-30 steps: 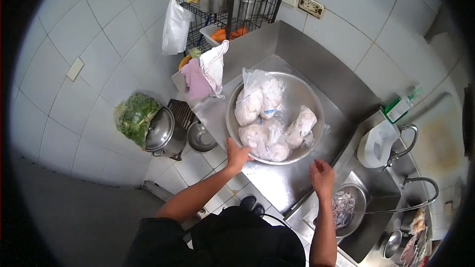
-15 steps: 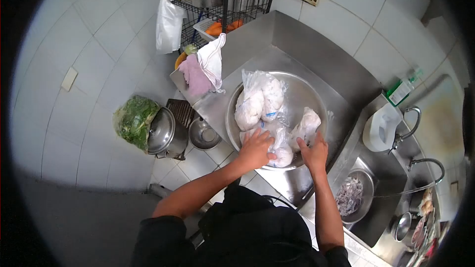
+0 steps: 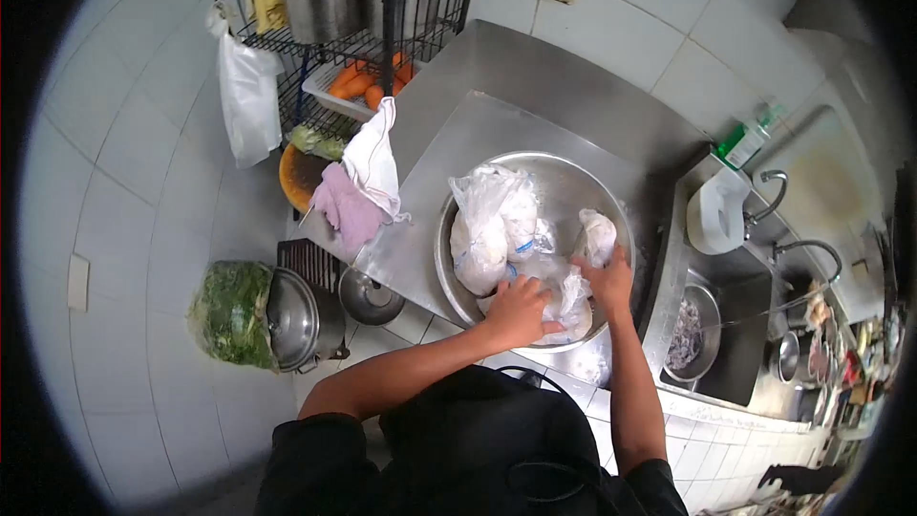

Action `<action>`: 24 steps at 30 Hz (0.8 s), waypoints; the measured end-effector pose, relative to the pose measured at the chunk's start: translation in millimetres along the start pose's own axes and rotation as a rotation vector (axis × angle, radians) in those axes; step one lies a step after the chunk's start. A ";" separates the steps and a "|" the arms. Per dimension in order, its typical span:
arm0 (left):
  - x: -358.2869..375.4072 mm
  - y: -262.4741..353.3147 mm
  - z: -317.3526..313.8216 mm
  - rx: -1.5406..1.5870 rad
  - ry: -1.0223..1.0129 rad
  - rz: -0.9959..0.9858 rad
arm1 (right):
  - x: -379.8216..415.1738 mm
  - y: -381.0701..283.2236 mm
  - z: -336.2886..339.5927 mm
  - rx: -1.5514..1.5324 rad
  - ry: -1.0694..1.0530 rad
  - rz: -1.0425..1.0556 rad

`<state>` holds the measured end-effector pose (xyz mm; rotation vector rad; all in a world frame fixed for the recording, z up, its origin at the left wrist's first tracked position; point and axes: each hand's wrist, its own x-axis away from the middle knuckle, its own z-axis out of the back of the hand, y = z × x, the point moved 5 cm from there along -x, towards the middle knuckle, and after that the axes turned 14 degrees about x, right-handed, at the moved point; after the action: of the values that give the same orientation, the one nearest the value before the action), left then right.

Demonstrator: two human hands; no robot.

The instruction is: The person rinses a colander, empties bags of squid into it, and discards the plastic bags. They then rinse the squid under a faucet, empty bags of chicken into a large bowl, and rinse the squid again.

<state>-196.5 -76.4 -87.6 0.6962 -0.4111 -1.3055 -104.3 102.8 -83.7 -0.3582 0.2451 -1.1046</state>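
Inside a wide metal basin, set on the steel counter, white-filled plastic bags are gathered. The front bag is covered partly by the left hand, its fingers spread. The right-hand bag is met at its near end by the right hand. Whether either bag is actually gripped cannot be told.

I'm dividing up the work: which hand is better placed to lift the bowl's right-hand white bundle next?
Probably the right hand: it is at the near end of that bundle, while the left hand is over a clear bag.
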 end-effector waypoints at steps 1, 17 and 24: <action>-1.3 -4.2 5.2 0.075 -0.045 0.018 | 2.8 -2.8 8.3 -0.016 -0.037 0.016; -23.0 -92.8 128.9 0.042 0.594 0.170 | 50.3 76.2 2.4 0.068 0.203 -0.197; -36.8 -173.0 121.3 0.338 0.557 0.465 | 52.4 79.2 -7.8 -0.020 0.103 -0.306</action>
<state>-409.4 -87.2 -111.3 1.1313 -0.3101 -0.5699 -19.3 86.0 -123.4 -0.3651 0.2992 -1.4245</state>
